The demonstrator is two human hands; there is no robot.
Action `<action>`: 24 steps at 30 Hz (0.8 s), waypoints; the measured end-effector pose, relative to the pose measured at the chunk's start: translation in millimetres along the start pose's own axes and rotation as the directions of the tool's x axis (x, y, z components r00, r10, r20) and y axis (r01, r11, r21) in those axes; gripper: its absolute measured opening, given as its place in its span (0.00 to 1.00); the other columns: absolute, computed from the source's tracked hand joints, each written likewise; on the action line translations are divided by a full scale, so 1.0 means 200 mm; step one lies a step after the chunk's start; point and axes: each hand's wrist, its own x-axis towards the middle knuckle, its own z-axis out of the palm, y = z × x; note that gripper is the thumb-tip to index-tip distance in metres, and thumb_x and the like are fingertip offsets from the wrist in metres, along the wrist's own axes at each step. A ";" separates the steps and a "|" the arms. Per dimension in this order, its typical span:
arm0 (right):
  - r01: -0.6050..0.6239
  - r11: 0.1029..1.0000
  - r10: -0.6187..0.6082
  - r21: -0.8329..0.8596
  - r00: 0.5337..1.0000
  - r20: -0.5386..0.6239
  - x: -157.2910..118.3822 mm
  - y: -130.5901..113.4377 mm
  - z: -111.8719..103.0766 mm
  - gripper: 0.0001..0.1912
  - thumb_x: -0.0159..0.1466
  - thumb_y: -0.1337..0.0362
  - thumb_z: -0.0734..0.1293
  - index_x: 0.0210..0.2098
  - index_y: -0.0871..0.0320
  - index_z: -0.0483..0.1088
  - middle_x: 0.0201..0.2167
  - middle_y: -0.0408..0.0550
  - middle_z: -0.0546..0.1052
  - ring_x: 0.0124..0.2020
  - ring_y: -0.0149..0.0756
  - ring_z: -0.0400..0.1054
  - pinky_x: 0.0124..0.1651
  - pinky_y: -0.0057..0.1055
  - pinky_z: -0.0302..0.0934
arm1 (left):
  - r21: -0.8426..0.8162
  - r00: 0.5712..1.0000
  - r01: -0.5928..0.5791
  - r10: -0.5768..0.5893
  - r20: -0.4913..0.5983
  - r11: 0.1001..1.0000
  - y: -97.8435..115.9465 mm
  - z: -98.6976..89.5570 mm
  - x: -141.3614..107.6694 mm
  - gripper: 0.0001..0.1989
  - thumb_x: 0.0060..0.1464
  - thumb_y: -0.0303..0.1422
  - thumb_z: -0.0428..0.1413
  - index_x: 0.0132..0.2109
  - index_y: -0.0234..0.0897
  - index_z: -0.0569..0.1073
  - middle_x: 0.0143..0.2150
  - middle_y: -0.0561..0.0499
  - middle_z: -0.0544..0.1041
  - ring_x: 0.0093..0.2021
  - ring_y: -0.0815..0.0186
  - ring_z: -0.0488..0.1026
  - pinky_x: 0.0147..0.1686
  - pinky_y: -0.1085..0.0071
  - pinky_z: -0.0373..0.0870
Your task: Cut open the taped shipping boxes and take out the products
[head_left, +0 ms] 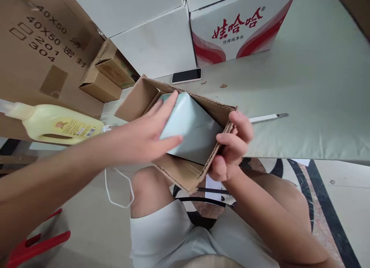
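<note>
Left side had one yellow bottle, two small brown cartons. Left hand, fingers spread, touched one pale-blue box inside one open carton. Right hand curled around its edge. One knife lay rightmost.

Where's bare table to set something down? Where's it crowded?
Free: right part of the greenish table, right of the red-lettered white carton and the knife. Smaller strip: between that carton and the knife. Crowded: left end, with yellow bottle and small brown boxes; centre, with phone and held open cardboard box.
</note>
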 end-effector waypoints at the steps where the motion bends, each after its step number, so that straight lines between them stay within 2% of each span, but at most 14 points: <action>1: 0.014 1.000 -0.014 0.027 1.000 -0.022 0.01 -0.01 0.02 0.16 0.69 0.51 0.54 0.51 0.45 0.64 0.62 0.47 0.63 0.66 0.49 0.59 0.67 0.57 0.57 | 0.019 1.000 0.014 -0.014 0.010 1.000 0.00 0.00 0.01 0.44 0.53 0.60 0.55 0.71 0.47 0.58 0.64 0.45 0.70 0.75 0.43 0.55 0.70 0.42 0.61; 5: 0.026 0.999 -0.025 0.038 0.999 -0.037 0.03 -0.01 0.04 0.15 0.69 0.54 0.54 0.52 0.45 0.64 0.62 0.46 0.63 0.64 0.46 0.60 0.68 0.55 0.57 | 0.101 0.990 0.042 -0.055 0.130 0.994 0.02 -0.06 0.08 0.43 0.49 0.57 0.59 0.69 0.51 0.61 0.65 0.47 0.68 0.74 0.41 0.59 0.68 0.41 0.64; 9: 0.075 0.997 -0.075 -0.029 0.997 0.007 0.03 0.01 0.02 0.17 0.68 0.56 0.53 0.53 0.45 0.64 0.63 0.46 0.62 0.65 0.44 0.60 0.69 0.54 0.57 | 0.190 0.939 0.034 -0.096 0.330 0.981 0.02 -0.09 0.11 0.49 0.39 0.57 0.66 0.68 0.54 0.63 0.67 0.48 0.65 0.66 0.38 0.70 0.63 0.40 0.70; 13: 0.094 0.987 -0.085 -0.132 0.994 0.070 0.03 0.01 0.00 0.19 0.68 0.54 0.54 0.56 0.45 0.63 0.65 0.47 0.61 0.66 0.45 0.60 0.70 0.54 0.57 | 0.226 0.908 -0.007 -0.088 0.409 0.974 0.01 -0.07 0.13 0.55 0.37 0.56 0.68 0.71 0.55 0.58 0.69 0.46 0.64 0.59 0.41 0.76 0.58 0.44 0.75; 17: 0.091 0.994 -0.086 -0.062 0.993 0.075 0.03 -0.01 -0.01 0.24 0.69 0.49 0.53 0.62 0.45 0.61 0.67 0.49 0.61 0.67 0.50 0.59 0.71 0.60 0.54 | 0.268 0.923 0.020 -0.121 0.366 0.963 0.07 -0.10 0.15 0.56 0.39 0.56 0.66 0.74 0.53 0.55 0.68 0.46 0.66 0.61 0.41 0.73 0.61 0.43 0.73; 20: 0.009 0.987 0.020 -0.158 0.984 0.180 0.02 -0.02 -0.03 0.34 0.64 0.41 0.57 0.65 0.46 0.58 0.68 0.53 0.59 0.72 0.61 0.51 0.70 0.65 0.51 | 0.269 0.945 0.070 -0.150 0.291 0.960 0.13 -0.18 0.21 0.56 0.42 0.54 0.64 0.75 0.49 0.52 0.69 0.45 0.63 0.65 0.40 0.68 0.64 0.40 0.68; 22: -0.007 0.976 0.057 -0.216 0.973 0.225 0.01 -0.02 -0.04 0.37 0.62 0.41 0.62 0.67 0.47 0.58 0.68 0.55 0.57 0.72 0.65 0.49 0.69 0.64 0.52 | 0.271 0.951 0.125 -0.193 0.242 0.954 0.14 -0.23 0.28 0.55 0.45 0.52 0.64 0.76 0.47 0.51 0.66 0.46 0.66 0.63 0.41 0.69 0.64 0.38 0.66; 24: 0.007 0.971 0.048 -0.238 0.974 0.223 -0.01 -0.02 -0.04 0.35 0.62 0.47 0.64 0.67 0.47 0.58 0.66 0.57 0.58 0.70 0.61 0.54 0.67 0.60 0.56 | 0.262 0.956 0.177 -0.229 0.182 0.948 0.12 -0.26 0.36 0.53 0.46 0.48 0.64 0.75 0.47 0.52 0.61 0.48 0.69 0.61 0.44 0.71 0.63 0.36 0.65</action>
